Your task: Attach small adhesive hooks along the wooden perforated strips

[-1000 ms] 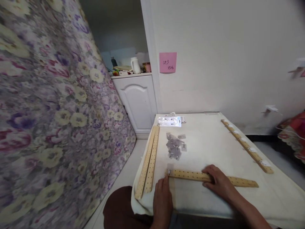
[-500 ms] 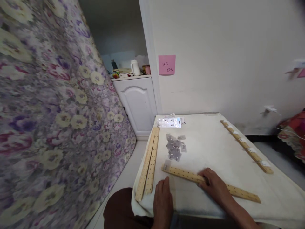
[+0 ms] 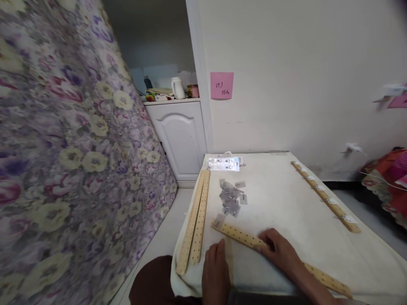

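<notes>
A perforated wooden strip (image 3: 237,233) lies slantwise across the front of the table. My right hand (image 3: 280,250) is closed over its middle, fingers curled around the wood. At the strip's left end sits a small clear plastic hook (image 3: 219,221). My left hand (image 3: 216,269) rests at the front edge, left of the strip, with fingers stretched out and nothing held. Behind the strip is a loose heap of similar clear hooks (image 3: 230,197).
Two more perforated strips (image 3: 199,220) lie side by side along the left edge. Along the right edge is a strip (image 3: 337,209) bearing several white-backed clear pieces. A clear hook package (image 3: 223,164) is at the back. A floral curtain (image 3: 79,169) hangs at left.
The strip has turned slightly, its right end swinging toward the front edge under my right hand. My left hand stays in nearly the same place. The view has shifted a little.
</notes>
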The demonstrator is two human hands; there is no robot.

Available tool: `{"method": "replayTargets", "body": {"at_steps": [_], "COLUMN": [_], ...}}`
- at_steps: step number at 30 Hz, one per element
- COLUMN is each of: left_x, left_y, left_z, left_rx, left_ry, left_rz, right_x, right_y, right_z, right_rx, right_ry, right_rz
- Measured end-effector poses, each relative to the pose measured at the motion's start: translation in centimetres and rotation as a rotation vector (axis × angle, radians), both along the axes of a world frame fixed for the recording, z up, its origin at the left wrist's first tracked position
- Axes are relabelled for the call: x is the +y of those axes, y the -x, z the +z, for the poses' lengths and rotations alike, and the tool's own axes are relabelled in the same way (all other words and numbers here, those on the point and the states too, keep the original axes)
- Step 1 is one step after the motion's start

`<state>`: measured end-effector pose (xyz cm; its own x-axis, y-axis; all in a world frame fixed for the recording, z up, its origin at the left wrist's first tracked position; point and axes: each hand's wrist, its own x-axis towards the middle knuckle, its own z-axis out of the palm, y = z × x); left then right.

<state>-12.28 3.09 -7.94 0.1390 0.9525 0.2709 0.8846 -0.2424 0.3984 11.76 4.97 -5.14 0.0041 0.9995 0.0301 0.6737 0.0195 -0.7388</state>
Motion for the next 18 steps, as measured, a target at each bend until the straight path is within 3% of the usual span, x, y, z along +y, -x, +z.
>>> {"method": "replayTargets", "body": {"at_steps": [5, 10, 18], "left_x": [0.1, 0.2, 0.2], "left_y": [0.0, 0.0, 0.1], "left_z": [0.1, -0.1, -0.1], "left_rx": [0.021, 0.039, 0.022], "left_ry": [0.027, 0.075, 0.096], "left_rz": [0.013, 0.020, 0.011], "right_x": [5.8, 11.3, 12.0], "right_y": [1.2, 3.6, 4.4], "right_z": [0.3, 0.1, -0.2], "right_rx": [0.135, 0.108, 0.157], "right_ry": [-0.063, 0.019, 0.071], "right_rz": [-0.013, -0.098, -0.161]}}
